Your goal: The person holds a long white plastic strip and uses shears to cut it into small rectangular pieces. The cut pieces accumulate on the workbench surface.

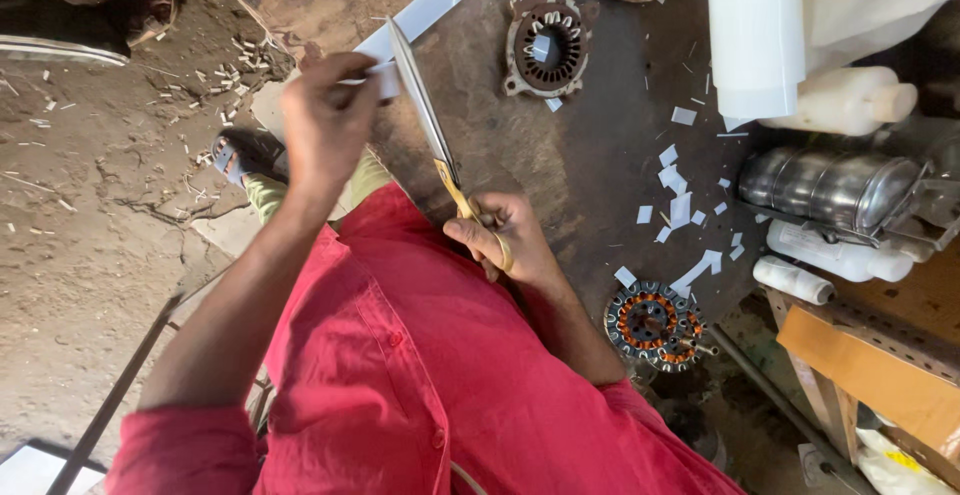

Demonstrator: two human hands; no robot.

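Here the right hand is closed through the yellow handles of the scissors, fingers curled tight in the loops, close against the red shirt. The blades run up and away from that hand, their long axis slanting slightly toward the person's left, and they look nearly shut along the strip. The left hand sits farther out, just beside the blades near their tip, pinching the near end of the strip between thumb and fingers. So the strip lies ahead of both hands, and the left one is the nearer to it, in fact touching it; the right reaches it only through the scissors.

The strip itself is long, white and flat, running from the left hand's pinch away across the dark table toward the far edge, roughly in line with the blades.

Beyond the scissors, on the table, a round stator holds white slips in its slots. To the right of the scissors lie scattered white offcuts, and nearer the person a second stator wound with copper. Farther right of the scissors stand a white roll, a shiny metal cylinder and pale plastic bottles, with no labels I can make out.
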